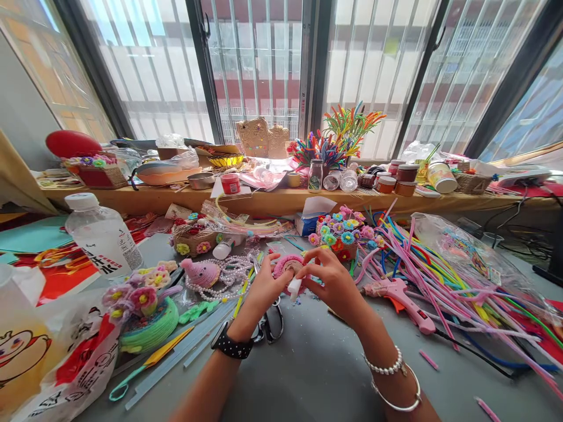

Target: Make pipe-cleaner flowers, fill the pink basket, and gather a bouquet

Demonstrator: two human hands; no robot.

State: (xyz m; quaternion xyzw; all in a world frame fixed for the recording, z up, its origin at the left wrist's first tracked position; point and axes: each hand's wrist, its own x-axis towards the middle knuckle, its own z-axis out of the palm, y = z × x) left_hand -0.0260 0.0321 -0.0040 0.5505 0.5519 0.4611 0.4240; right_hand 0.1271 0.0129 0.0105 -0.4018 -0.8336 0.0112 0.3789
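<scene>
Over the grey table, my left hand grips a round pink fuzzy piece with a beige inner face, its thumb pressed on the front. From the other side my right hand pinches the right part of the same piece, its fingertips bent inward. A small white piece sticks out below, between the two hands; its kind and what exactly holds it are hard to make out. Black-handled scissors lie under my left wrist. To the right rests a pink glue gun with its cord.
Pink, blue and yellow chenille stems spread over the right side. A flower basket stands behind my hands. At left are a water bottle, a green fuzzy coil, glue sticks and a pink plush figure beside beads.
</scene>
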